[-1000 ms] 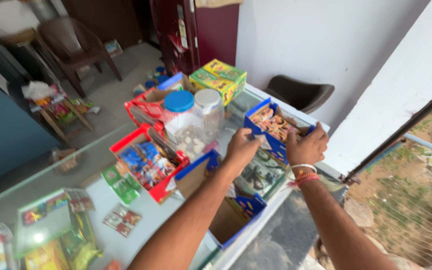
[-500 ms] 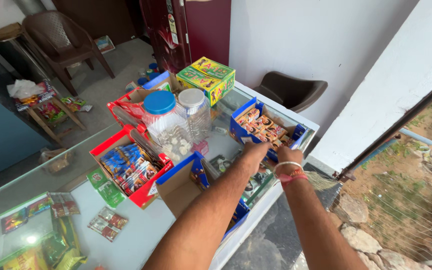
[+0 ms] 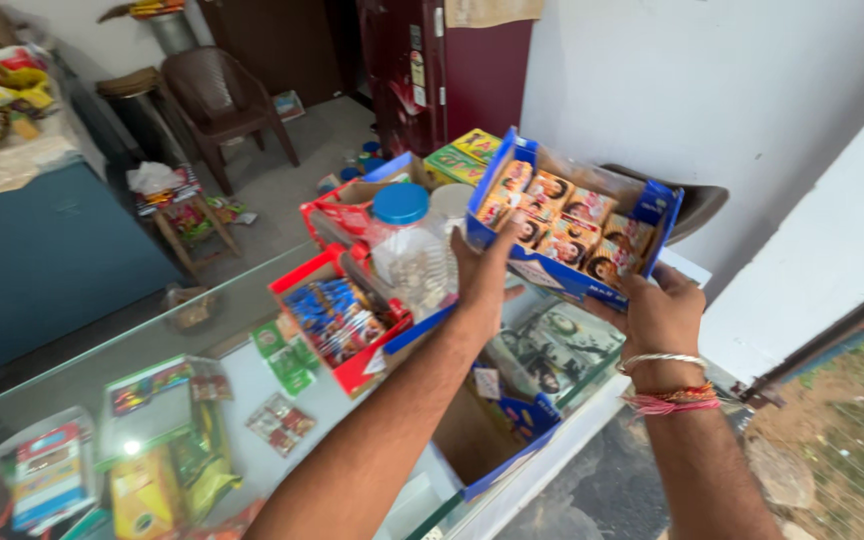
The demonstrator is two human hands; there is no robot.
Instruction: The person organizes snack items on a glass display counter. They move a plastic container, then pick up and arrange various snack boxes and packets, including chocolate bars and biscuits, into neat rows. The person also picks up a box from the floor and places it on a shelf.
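Just left of centre, a clear jar with a blue lid point(image 3: 404, 240) and a red tray of blue packets point(image 3: 337, 325) crowd the glass worktop point(image 3: 202, 350), with an empty blue carton point(image 3: 497, 450) below them. A brown plastic chair point(image 3: 217, 105) stands on the floor at upper left, beside a maroon door point(image 3: 452, 70). The blue display box of small packets point(image 3: 572, 225), resting on the worktop half a second ago, is now lifted at upper centre, the left hand point(image 3: 482, 275) and right hand point(image 3: 657, 310) each closing their fingers on an end.
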